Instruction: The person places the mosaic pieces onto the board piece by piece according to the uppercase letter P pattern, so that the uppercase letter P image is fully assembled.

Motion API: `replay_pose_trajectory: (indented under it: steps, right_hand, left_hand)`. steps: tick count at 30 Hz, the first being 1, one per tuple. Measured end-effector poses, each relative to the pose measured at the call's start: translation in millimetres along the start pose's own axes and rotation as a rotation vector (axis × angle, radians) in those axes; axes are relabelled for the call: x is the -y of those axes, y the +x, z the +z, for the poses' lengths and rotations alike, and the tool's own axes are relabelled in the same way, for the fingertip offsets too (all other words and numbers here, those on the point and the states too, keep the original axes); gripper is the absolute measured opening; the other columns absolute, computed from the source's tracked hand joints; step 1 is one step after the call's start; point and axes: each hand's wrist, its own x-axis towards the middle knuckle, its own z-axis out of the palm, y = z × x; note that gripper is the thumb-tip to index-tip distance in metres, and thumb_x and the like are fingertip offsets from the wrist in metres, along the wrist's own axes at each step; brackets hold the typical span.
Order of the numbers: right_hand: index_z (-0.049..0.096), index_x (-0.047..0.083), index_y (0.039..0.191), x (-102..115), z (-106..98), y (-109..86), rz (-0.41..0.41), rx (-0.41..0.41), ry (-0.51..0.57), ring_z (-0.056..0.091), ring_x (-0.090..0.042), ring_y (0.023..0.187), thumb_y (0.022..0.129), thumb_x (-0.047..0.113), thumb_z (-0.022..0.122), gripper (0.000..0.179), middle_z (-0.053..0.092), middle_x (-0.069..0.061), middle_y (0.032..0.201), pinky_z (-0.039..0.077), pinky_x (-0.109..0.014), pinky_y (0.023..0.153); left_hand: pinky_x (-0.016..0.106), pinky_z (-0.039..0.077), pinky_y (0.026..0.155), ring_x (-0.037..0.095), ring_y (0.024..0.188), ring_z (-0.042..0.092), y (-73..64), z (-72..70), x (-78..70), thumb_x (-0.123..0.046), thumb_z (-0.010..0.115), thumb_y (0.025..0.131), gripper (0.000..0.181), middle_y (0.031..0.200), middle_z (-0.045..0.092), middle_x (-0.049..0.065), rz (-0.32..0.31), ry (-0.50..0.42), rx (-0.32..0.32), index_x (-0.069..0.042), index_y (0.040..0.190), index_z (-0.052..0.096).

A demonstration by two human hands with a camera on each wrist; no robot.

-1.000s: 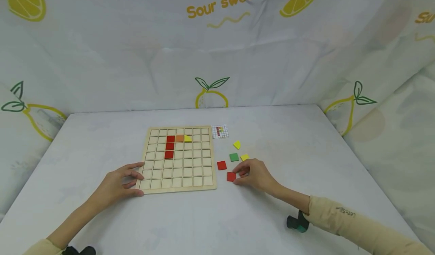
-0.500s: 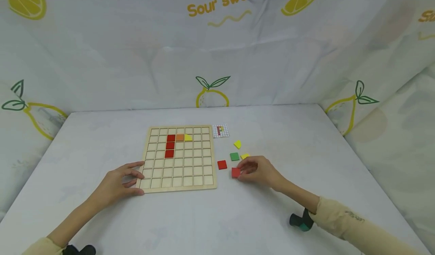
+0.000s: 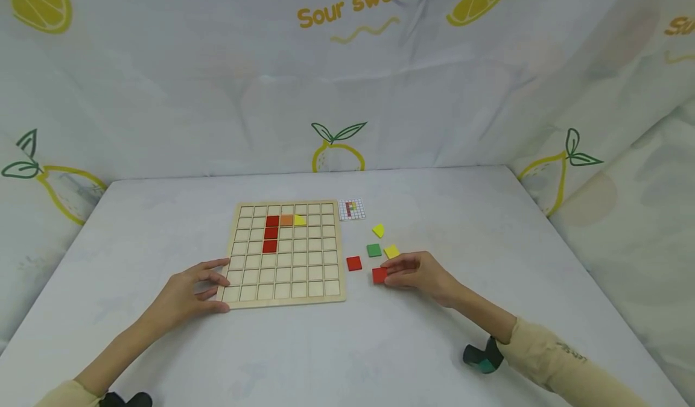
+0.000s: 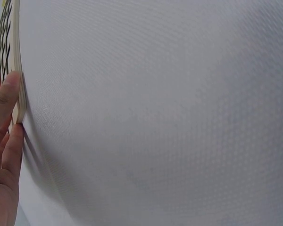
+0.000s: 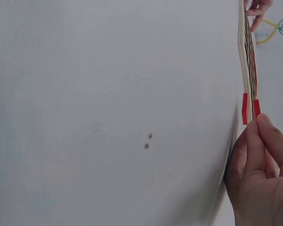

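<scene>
A wooden grid board [image 3: 288, 303] lies flat, with three red square tiles [image 3: 270, 233] in a column, an orange tile [image 3: 286, 220] and a yellow rounded tile [image 3: 300, 220] set in its cells. My left hand [image 3: 187, 292] holds the board at its near left corner, thumb and fingertips along the edge. A loose red square tile [image 3: 379, 275] is pinched between thumb and finger of my right hand [image 3: 418, 274], right of the board. Another red tile [image 3: 354, 263] lies close by. In the right wrist view, the pinching fingertips [image 5: 264, 119] are near two overlapping red tile edges.
Beyond the right hand lie a green square tile [image 3: 373, 250], a yellow square tile [image 3: 391, 251] and a yellow rounded tile [image 3: 378, 231]. A small pattern card [image 3: 352, 210] sits at the board's far right corner. White cloth covers the table [image 3: 304, 359].
My right hand has moved slightly to the right with the red tile, uncovering more of the yellow square tile. The left hand and board have stayed in place.
</scene>
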Motion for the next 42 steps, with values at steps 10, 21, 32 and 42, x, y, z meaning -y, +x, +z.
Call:
replay_pose_trajectory:
  steps: [10, 21, 32, 42]
  right_hand:
    - [0.065, -0.003, 0.119, 0.8, -2.2, -4.4, 0.008, -0.020, 0.068, 0.061, -0.021, 0.104, 0.085, 0.010, 0.074, 0.037, 0.069, -0.013, 0.108, 0.059, -0.024, 0.086]
    - [0.062, -0.005, 0.120, 14.3, -0.8, -1.2, -0.014, -0.039, 0.126, 0.064, -0.017, 0.096, 0.086, 0.009, 0.072, 0.039, 0.069, -0.012, 0.108, 0.060, -0.026, 0.084]
    - [0.060, -0.007, 0.120, 24.5, 9.3, 8.2, -0.042, -0.017, 0.153, 0.067, -0.018, 0.093, 0.087, 0.006, 0.070, 0.037, 0.068, -0.015, 0.110, 0.060, -0.030, 0.085]
    - [0.061, -0.005, 0.121, 30.5, 20.5, 18.1, -0.040, -0.004, 0.186, 0.066, -0.017, 0.095, 0.087, 0.006, 0.071, 0.037, 0.069, -0.014, 0.108, 0.059, -0.034, 0.088]
  left_hand:
    - [0.022, 0.059, 0.082, 0.038, 0.116, 0.055, -2.1, 0.7, 0.2, -0.016, 0.088, 0.062, 0.037, 0.138, 0.050, 0.017, -0.015, -0.001, 0.000, -0.004, 0.092, 0.069]
    - [0.020, 0.059, 0.082, 0.038, 0.117, 0.054, -2.8, 1.0, -1.7, -0.015, 0.088, 0.062, 0.037, 0.137, 0.051, 0.017, -0.007, 0.006, -0.009, -0.004, 0.091, 0.069]
    - [0.022, 0.059, 0.082, 0.038, 0.115, 0.055, -1.9, 0.4, -3.3, -0.014, 0.088, 0.062, 0.036, 0.137, 0.052, 0.017, 0.003, -0.002, -0.011, -0.004, 0.091, 0.069]
    - [0.020, 0.058, 0.083, 0.039, 0.116, 0.054, -1.8, -0.4, -3.9, -0.014, 0.088, 0.062, 0.036, 0.137, 0.052, 0.017, 0.013, -0.005, -0.015, -0.004, 0.091, 0.069]
